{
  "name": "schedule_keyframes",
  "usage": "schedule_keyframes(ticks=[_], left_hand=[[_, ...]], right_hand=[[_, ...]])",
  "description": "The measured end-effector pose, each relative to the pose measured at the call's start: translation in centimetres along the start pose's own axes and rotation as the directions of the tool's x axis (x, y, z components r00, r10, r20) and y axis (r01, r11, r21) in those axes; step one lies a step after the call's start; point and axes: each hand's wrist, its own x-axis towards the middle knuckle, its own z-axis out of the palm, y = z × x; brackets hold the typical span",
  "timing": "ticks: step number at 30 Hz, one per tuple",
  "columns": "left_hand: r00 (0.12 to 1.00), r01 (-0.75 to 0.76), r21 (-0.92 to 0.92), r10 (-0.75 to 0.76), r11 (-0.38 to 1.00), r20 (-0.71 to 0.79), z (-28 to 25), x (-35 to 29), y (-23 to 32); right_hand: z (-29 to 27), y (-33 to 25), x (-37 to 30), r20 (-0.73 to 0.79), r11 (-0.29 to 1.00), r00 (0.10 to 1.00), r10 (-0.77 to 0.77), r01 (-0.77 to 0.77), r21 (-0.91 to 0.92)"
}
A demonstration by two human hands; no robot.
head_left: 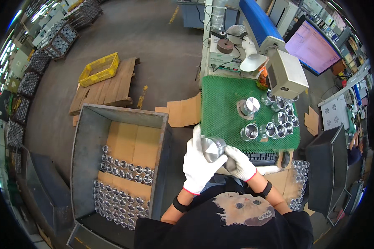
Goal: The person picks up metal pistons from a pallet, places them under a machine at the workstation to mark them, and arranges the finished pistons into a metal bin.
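In front of my body, just off the near-left corner of the green mat (pixel 226 93), my white-gloved left hand (pixel 197 164) grips a shiny metal piston (pixel 212 148), its round face turned up. My right hand (pixel 241 165), also gloved, curls around metal on the right side of it. That part is blurred, and I cannot tell whether it is the same piston or a second one. On the mat, a single piston (pixel 252 105) sits on a small round fixture. Right of it stand several pistons (pixel 279 118) in a group, hollow ends up.
A marking machine's head (pixel 286 74) overhangs the bench, with a monitor (pixel 312 45) behind. A keyboard (pixel 262 158) lies at the bench's near edge. On my left, a grey metal bin (pixel 77 166) holds rows of pistons on cardboard; farther off, a yellow crate (pixel 99 69) rests on a pallet (pixel 108 91).
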Motion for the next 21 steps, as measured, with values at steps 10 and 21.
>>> schedule_keyframes(ticks=[10,21], left_hand=[[0.725,0.667,-0.715,-0.403,0.209,0.558,4.5,-3.7,-9.4],[0.631,0.749,-0.542,-0.659,0.381,0.408,6.8,-6.0,-13.1]], right_hand=[[-3.3,-1.5,5.3,0.088,0.711,0.958,0.273,-0.139,-0.690],[-9.0,-10.4,24.3,0.385,-0.647,0.760,-0.524,-0.061,-0.760]])
